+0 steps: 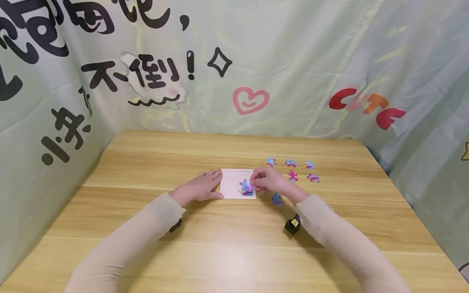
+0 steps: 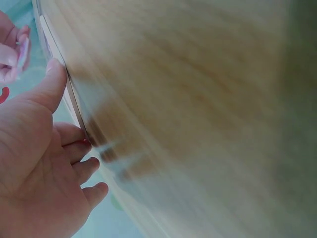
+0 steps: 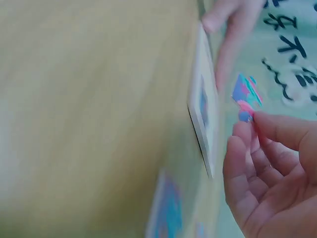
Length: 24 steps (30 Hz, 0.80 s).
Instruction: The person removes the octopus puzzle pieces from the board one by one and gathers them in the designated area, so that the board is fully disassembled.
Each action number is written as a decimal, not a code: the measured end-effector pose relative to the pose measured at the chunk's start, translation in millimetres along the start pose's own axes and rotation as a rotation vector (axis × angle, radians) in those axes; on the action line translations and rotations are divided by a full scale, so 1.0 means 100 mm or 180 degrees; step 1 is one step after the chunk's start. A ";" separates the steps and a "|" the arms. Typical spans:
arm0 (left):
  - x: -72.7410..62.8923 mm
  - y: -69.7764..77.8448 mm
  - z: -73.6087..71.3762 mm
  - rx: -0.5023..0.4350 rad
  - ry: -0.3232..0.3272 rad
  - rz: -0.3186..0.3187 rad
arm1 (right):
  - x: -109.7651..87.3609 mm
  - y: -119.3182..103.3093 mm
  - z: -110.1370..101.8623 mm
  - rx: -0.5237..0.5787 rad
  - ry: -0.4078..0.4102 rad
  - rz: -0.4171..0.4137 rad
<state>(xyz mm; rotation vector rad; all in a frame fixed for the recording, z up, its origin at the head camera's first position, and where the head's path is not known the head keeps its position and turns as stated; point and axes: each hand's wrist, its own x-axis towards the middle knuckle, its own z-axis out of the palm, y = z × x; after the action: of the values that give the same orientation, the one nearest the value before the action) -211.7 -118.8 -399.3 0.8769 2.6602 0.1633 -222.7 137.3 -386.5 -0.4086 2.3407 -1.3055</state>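
Observation:
A white puzzle tray (image 1: 230, 184) lies flat on the wooden table, with a colourful puzzle piece (image 1: 248, 194) in its near right corner. My left hand (image 1: 202, 186) rests at the tray's left edge, fingers and thumb extended against the rim. Above the tray's right side, my right hand (image 1: 269, 180) pinches a blue and pink puzzle piece (image 3: 247, 94) between thumb and fingertips. In the head view this held piece overlaps the piece in the corner. Seen from the right wrist, it is raised off the tray surface (image 3: 210, 116).
Several loose puzzle pieces, among them a pink one (image 1: 292, 176), lie to the right of the tray. A blue piece (image 1: 277, 199) is near my right wrist. The wooden table (image 1: 234, 252) ends at a printed cloth backdrop (image 1: 293, 73).

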 end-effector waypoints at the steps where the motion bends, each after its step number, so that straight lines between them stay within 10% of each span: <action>1: 0.00 0.00 0.00 -0.0004 0.0004 0.0002 | -0.04 0.03 -0.06 -0.0024 -0.0007 0.0001; 12: 0.00 0.00 0.00 0.0018 -0.0011 0.0014 | -0.54 0.47 -0.73 -0.0374 -0.0163 0.0047; 24: 0.01 -0.01 0.01 0.0027 0.0009 0.0032 | -0.75 0.75 -0.96 -0.0452 -0.0357 0.0272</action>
<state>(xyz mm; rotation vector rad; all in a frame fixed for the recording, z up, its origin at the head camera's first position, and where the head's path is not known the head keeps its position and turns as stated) -213.1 -118.8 -400.9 0.8933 2.6615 0.1557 -208.7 279.5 -389.5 -0.4098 2.3370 -1.0539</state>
